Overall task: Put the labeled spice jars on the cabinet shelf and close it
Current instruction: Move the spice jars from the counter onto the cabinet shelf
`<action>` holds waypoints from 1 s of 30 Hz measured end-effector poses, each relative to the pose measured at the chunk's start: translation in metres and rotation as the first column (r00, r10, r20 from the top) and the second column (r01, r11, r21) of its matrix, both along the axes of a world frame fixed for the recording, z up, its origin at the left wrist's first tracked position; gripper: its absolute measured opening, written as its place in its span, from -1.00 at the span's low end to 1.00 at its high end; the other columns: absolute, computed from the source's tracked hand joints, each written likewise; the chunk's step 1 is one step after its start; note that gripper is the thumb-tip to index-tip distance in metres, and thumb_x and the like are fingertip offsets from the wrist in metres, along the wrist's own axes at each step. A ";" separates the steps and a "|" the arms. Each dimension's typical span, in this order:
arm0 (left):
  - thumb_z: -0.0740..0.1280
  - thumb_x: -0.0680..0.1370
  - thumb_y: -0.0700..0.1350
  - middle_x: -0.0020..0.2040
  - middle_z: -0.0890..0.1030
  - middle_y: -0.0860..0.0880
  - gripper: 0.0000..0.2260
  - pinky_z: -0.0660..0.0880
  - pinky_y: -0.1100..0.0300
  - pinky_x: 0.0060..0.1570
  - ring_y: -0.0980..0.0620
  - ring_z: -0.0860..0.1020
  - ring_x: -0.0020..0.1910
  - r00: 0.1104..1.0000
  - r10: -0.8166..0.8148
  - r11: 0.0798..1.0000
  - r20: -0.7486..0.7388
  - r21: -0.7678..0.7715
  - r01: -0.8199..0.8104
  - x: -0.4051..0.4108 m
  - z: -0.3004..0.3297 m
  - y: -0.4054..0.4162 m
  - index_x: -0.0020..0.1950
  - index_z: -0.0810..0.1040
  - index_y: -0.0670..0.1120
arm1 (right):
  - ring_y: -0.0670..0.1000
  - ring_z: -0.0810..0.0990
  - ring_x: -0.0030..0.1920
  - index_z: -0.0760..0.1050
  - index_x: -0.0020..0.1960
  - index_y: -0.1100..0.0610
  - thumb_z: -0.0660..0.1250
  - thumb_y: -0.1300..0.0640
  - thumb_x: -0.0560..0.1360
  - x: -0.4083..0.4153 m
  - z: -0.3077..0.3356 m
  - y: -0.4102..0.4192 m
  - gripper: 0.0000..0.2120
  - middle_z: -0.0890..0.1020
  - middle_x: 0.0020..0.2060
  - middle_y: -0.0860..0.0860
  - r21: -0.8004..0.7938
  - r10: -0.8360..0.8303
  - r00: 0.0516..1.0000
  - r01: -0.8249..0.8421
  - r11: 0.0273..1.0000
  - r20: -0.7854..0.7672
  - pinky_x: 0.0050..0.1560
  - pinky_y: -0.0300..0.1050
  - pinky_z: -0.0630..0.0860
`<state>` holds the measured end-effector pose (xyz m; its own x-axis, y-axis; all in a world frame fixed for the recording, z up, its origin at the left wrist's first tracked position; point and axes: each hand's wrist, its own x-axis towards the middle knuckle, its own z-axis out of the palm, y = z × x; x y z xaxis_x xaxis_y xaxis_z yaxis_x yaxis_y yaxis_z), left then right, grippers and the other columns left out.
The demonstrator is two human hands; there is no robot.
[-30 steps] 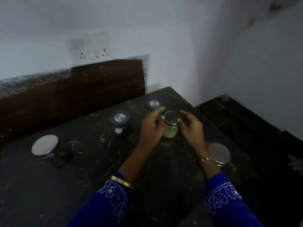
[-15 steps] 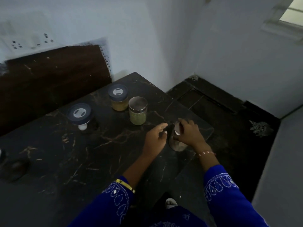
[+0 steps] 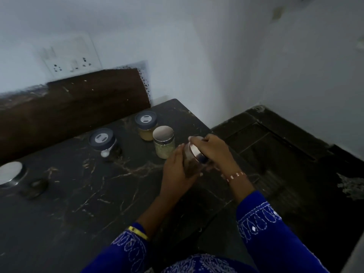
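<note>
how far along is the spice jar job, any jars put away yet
Nothing looks put away: no cabinet or shelf is in view. In hand: the left hand and right hand hold a tilted glass jar of dark spice with a silver lid. Left on the black marble counter: the green-spice jar with silver lid, two dark-lidded jars, and a silver-lidded jar at the left edge. Shelving and closing remain.

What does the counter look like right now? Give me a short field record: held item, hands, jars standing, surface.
held item: dark-filled jar, tilted, silver lid
left hand: cups the jar body
right hand: grips the lid end
jars standing: green-filled jar; amber jar; blue-lidded jar; steel-lidded jar at far left
surface: black marble counter
cabinet: not in view
</note>
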<state>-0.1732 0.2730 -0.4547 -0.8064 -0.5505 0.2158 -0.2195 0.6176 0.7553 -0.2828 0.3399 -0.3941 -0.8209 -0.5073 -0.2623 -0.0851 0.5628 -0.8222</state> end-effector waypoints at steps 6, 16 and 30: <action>0.55 0.27 0.01 0.18 0.31 0.07 -0.30 0.36 0.49 0.03 0.19 0.39 0.08 0.981 0.161 0.968 -0.110 0.213 -0.135 0.008 0.026 -0.018 0.33 0.35 -0.09 | -0.01 0.56 -0.38 0.47 -0.19 0.12 0.16 -0.23 0.51 -0.020 0.043 -0.001 -0.58 0.56 -0.35 0.03 -0.074 0.330 0.943 -0.332 0.940 -0.035 -0.38 -0.24 0.53; 0.14 0.56 0.01 0.21 0.52 -0.21 -0.60 0.62 0.13 -0.10 -0.09 0.56 0.09 0.876 0.309 0.565 -0.372 0.812 0.145 0.032 0.086 -0.044 0.35 0.33 -0.13 | 0.05 0.56 0.13 0.31 0.41 -0.01 0.30 0.14 0.51 0.000 0.056 -0.024 -0.52 0.55 0.12 0.09 -0.427 0.615 0.788 -0.542 0.724 0.043 0.13 -0.01 0.55; -0.01 0.63 0.08 0.20 0.52 -0.07 -0.60 0.59 0.23 -0.03 0.07 0.56 0.12 0.770 0.383 0.856 -0.510 0.510 -0.087 0.039 0.152 -0.100 0.38 0.29 -0.10 | -0.21 0.50 -0.02 0.21 0.46 -0.03 0.39 0.15 0.45 0.043 0.108 -0.087 -0.35 0.48 0.08 -0.17 -0.650 0.425 0.871 -0.474 0.594 -0.247 -0.24 -0.49 0.54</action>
